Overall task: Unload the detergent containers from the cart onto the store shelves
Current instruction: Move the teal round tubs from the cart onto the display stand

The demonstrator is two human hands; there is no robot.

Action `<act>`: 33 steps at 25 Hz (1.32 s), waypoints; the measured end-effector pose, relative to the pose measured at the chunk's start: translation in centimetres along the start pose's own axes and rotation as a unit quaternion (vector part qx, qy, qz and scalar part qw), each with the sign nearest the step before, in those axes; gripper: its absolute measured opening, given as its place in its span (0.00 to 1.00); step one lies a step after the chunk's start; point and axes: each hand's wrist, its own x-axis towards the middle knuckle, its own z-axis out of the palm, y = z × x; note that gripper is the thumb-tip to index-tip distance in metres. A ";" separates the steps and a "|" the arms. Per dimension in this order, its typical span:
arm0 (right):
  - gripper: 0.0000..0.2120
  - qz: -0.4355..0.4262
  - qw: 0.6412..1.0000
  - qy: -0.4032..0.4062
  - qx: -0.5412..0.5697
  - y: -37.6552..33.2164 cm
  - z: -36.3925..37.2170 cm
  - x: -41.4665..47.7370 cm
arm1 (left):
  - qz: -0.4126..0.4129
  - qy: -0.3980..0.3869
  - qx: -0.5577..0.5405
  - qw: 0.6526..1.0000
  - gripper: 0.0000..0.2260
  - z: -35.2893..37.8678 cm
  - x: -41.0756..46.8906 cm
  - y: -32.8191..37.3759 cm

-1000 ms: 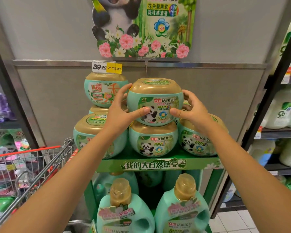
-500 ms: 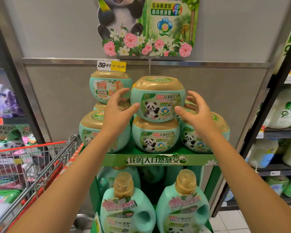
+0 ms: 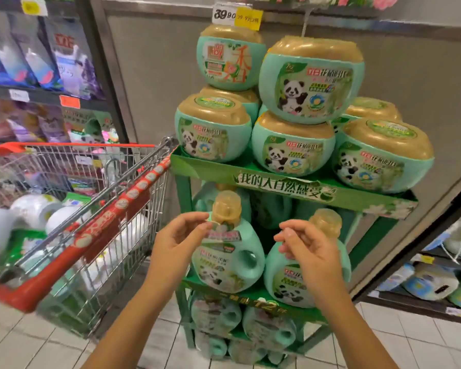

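Detergent tubs (image 3: 310,81), round and mint green with gold lids and panda labels, sit stacked in two layers on the top shelf (image 3: 205,171) of a green cardboard stand in the upper middle of the frame. Below them, mint bottles (image 3: 228,257) with gold caps stand on the next shelf down. Left hand (image 3: 180,238) and right hand (image 3: 308,249) hover in front of those bottles at lower centre, fingers loosely curled, holding nothing. At left, a red-rimmed wire cart (image 3: 117,206) carries white and green packs, just beside the stand
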 end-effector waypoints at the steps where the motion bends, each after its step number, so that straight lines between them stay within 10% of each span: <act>1: 0.04 0.044 0.999 -0.029 -0.004 1.8 0.5 -1.4 | -0.036 0.027 0.009 0.999 0.07 -1.1 -1.9 -1.7; 10: 0.05 0.264 0.914 -0.291 -0.100 11.4 6.1 -12.4 | -0.272 0.264 0.075 0.922 0.05 -11.4 -21.2 -10.2; 19: 0.07 0.183 0.819 -0.514 -0.178 9.4 20.7 -17.5 | -0.371 0.450 0.036 0.812 0.06 -21.2 -37.5 -12.3; 33: 0.05 0.235 0.787 -0.535 -0.199 6.9 40.1 -28.0 | -0.355 0.426 0.048 0.831 0.06 -44.3 -41.5 -11.1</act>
